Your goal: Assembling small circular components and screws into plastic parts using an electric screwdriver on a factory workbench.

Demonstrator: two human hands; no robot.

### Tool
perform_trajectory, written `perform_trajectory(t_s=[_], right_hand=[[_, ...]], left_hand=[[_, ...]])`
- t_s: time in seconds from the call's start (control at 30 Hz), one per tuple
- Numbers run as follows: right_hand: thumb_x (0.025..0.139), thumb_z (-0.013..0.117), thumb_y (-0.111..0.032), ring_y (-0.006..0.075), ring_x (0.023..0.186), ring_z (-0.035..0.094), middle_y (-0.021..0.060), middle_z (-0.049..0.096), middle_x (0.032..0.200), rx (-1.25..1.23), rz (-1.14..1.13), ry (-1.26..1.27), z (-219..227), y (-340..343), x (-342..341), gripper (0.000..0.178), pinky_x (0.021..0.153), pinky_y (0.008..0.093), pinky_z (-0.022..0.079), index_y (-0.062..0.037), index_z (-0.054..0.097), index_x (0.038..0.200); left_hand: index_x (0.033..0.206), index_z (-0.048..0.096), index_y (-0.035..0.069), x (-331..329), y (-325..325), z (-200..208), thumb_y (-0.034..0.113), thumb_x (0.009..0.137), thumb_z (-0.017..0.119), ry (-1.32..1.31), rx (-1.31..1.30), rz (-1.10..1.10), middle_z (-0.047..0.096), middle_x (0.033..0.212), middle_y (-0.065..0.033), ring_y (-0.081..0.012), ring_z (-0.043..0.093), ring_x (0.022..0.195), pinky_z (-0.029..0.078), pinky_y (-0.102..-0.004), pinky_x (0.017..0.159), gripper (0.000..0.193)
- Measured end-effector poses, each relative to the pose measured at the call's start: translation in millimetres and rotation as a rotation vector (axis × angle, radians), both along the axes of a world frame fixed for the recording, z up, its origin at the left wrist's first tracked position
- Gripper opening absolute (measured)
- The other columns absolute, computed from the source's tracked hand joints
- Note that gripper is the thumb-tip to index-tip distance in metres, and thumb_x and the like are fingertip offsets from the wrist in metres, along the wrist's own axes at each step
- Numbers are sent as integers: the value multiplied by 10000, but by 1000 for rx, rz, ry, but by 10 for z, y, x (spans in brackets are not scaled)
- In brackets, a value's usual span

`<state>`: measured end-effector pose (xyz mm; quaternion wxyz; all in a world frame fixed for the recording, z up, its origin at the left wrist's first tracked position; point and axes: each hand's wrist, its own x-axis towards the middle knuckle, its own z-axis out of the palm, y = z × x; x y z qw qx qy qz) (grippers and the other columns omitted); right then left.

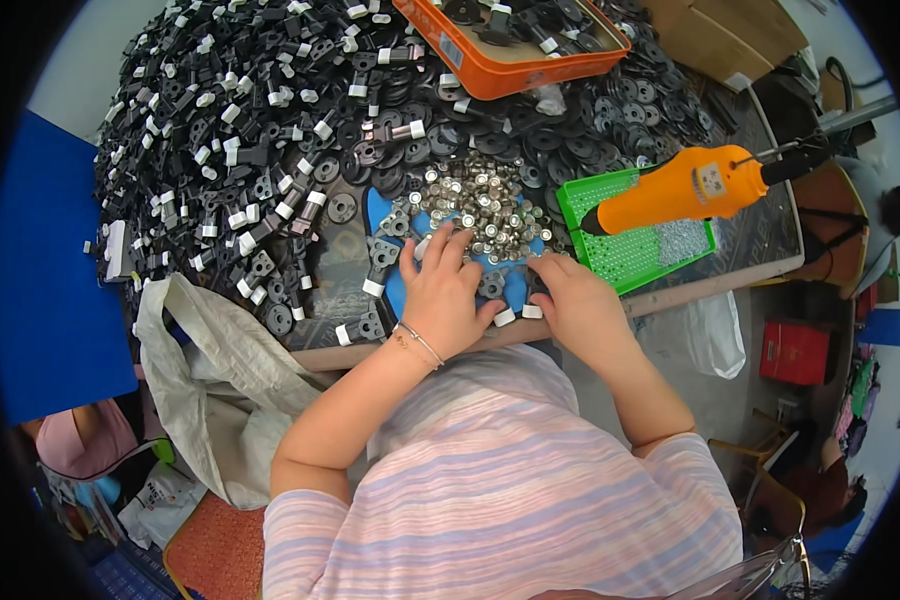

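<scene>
- Hands: 2, both bare. L hand (445, 295) palm down, fingers part-bent & spread apart, fingertips at near edge of the metal pcs; no clear hold on anything. R hand (578, 300) half-curled, thumb & index a bit apart beside a dark pc; can't tell if it's gripped.
- Btwn hands: black part (492, 284) on blue mat (378, 208), w/ 2 white ends showing nearby, just above near edge of surface (750, 235).
- L of L hand: 2 more black parts w/ white ends, 1 just beside the fingers, 1 lower near the wrist.
- Metal pcs (480, 205): 1 heap, dozens, small, round, shiny, just beyond fingertips; too overlapped for exact ct.
- Black-and-white parts (260, 190): 1 big pile, hundreds approx, far L.
- Black discs (610, 110): many, overlapping, far side.
- Trays: 2. Orange tray (515, 78) holds black discs + a few white-ended pcs. Green tray (630, 262), perforated, holds small silvery bits (682, 240) at its R end, qty unclear.
- Power tool (675, 190): 1, orange, over green tray.
- Cardboard box (725, 40): 1, far R; contents can't be seen.
</scene>
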<state>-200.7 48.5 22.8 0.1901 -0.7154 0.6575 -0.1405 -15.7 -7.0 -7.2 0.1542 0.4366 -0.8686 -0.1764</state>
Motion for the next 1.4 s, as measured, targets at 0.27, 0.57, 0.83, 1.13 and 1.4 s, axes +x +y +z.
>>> perform_trajectory(t_s=[0.27, 0.57, 0.83, 1.13, 1.4], right_hand=[[738, 620, -90, 287, 847, 594, 88, 592, 851, -69, 77, 98, 121, -411, 59, 119, 716, 398, 493, -67, 657, 849], [734, 582, -130, 245, 832, 606, 59, 586, 803, -43, 289, 359, -34, -698, 49, 139, 694, 383, 495, -139, 719, 761], [742, 622, -116, 265, 822, 603, 75, 591, 814, 0, 216, 118, 85, -690, 76, 93, 693, 388, 485, -100, 703, 786], [716, 631, -148, 274, 771, 609, 81, 614, 789, 196, 343, -38, 106, -603, 127, 145, 687, 369, 490, -103, 711, 828], [701, 657, -85, 258, 754, 614, 69, 620, 784, 84, 312, -142, 89, -538, 149, 196, 655, 344, 494, -100, 689, 894]], left_hand=[[980, 636, 80, 9, 72, 11, 319, 664, 752, 2, -25, 9, 421, 1330, -146, -337, 287, 1312, 124, -582, 1031, 413], [1010, 617, 96, 238, 69, 77, 283, 648, 766, 110, -23, 25, 421, 1318, -137, -334, 292, 1302, 139, -586, 1026, 434], [974, 631, 112, 362, 31, 120, 189, 697, 735, 244, -11, 44, 479, 1280, -114, -340, 354, 1268, 231, -493, 1018, 306], [923, 635, 97, 386, 59, 107, 159, 688, 729, 361, -10, 33, 533, 1170, -113, -341, 436, 1165, 298, -444, 958, 260], [913, 637, 98, 470, 79, 79, 151, 690, 725, 377, 8, 72, 543, 1164, -104, -336, 438, 1176, 299, -439, 963, 246]])
